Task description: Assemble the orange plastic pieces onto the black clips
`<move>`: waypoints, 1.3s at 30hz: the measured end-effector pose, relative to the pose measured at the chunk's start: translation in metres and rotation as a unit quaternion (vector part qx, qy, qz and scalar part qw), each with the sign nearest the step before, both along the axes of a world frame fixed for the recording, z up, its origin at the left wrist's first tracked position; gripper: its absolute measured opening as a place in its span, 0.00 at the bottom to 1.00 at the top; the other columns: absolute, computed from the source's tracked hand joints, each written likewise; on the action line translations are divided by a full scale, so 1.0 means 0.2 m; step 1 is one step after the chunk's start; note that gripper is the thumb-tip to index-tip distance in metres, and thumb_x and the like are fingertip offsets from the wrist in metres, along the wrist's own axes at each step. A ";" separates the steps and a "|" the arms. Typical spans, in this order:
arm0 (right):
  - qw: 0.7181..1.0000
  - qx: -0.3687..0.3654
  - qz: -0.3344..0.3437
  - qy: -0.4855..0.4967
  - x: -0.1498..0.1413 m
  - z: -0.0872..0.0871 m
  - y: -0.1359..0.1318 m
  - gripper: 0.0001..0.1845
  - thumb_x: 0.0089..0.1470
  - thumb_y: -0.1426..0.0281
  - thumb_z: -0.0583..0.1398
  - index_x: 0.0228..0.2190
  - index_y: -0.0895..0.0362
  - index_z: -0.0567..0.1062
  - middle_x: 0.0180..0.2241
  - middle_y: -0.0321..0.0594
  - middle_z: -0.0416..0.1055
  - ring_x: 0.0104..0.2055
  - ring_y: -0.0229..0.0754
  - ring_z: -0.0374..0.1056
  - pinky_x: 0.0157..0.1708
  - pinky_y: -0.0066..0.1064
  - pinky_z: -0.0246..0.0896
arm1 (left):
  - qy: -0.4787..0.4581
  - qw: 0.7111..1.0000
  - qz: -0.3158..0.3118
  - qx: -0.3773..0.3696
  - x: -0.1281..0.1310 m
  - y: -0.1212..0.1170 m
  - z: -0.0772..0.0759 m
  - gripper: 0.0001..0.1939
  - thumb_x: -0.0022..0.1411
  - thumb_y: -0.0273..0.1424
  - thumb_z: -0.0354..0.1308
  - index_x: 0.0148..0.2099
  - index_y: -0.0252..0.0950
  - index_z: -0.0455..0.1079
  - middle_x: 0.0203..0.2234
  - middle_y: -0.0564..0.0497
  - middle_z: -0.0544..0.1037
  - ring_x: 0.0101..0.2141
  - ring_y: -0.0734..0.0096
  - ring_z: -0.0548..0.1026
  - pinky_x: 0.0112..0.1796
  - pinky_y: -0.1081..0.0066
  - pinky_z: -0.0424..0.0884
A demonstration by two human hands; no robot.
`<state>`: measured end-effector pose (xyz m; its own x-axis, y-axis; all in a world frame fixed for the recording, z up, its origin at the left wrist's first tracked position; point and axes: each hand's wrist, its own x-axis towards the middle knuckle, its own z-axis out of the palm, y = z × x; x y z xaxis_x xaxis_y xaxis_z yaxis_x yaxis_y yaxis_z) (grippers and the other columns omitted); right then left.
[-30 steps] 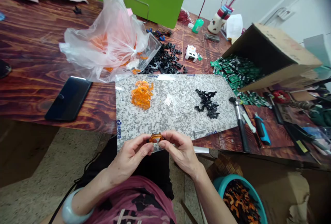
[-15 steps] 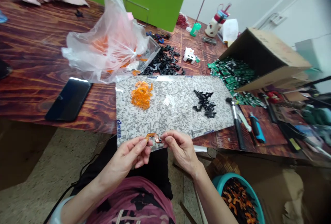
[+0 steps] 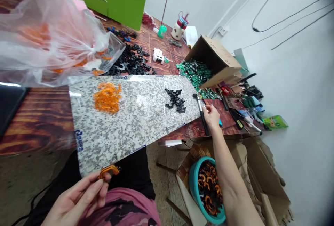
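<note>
At the near corner of the speckled board (image 3: 135,132), the left hand (image 3: 73,201) is held low at the lower left of the view, over the lap. Its thumb and fingertips form a narrow pinch on a curved orange plastic piece (image 3: 108,171), which sits just off the board's corner. The hands are well apart.

The right arm (image 3: 235,180) extends forward from the lower right, passing above a teal basin (image 3: 193,184) of orange and black parts. The right hand (image 3: 211,117) is raised, with its fingers partly curled, directly beside the black handle of a small hammer (image 3: 203,120). The hammer lies along the board's right edge. Whether the fingers touch or enclose the handle cannot be determined from this view.

On the board, from left to right, lie a pile of orange parts (image 3: 107,97), a scatter of clear pieces (image 3: 144,102), and a pile of black parts (image 3: 175,100).
</note>
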<state>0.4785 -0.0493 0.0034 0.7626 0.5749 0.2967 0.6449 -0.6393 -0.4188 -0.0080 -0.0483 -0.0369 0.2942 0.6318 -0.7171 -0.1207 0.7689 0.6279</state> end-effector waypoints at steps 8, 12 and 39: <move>0.995 -0.080 -0.053 0.035 -0.02 -0.04 0.14 0.05 0.43 0.69 0.61 0.22 0.58 0.75 0.30 0.62 0.72 0.41 0.62 0.68 0.40 0.50 0.54 | -0.029 0.995 -0.072 0.054 -0.05 -0.02 0.05 0.19 0.53 0.43 0.63 0.38 0.31 0.72 0.18 0.55 0.73 0.15 0.83 0.63 0.15 0.81 0.54; 0.998 -0.038 -0.026 0.031 -0.18 0.02 0.10 0.08 0.51 0.69 0.55 0.26 0.56 0.73 0.30 0.61 0.71 0.36 0.55 0.70 0.38 0.48 0.56 | -0.048 0.996 -0.052 0.050 -0.04 -0.03 0.03 0.20 0.53 0.43 0.62 0.38 0.30 0.71 0.18 0.55 0.72 0.15 0.82 0.64 0.15 0.80 0.52; 0.824 0.035 0.539 0.172 -1.41 0.23 -0.31 0.09 0.57 0.74 0.53 0.40 0.53 0.68 0.27 0.39 0.69 0.25 0.38 0.66 0.24 0.26 0.64 | -0.070 0.993 -0.029 0.094 -0.03 -0.05 0.00 0.19 0.55 0.43 0.60 0.37 0.30 0.70 0.19 0.54 0.73 0.16 0.80 0.65 0.17 0.79 0.53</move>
<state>0.1974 -0.1110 0.0499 -0.1339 0.9638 0.2306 0.6573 0.2605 -0.7072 -0.0132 -0.0591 -0.0375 0.4231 0.7293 -0.5376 -0.1756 0.6481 0.7410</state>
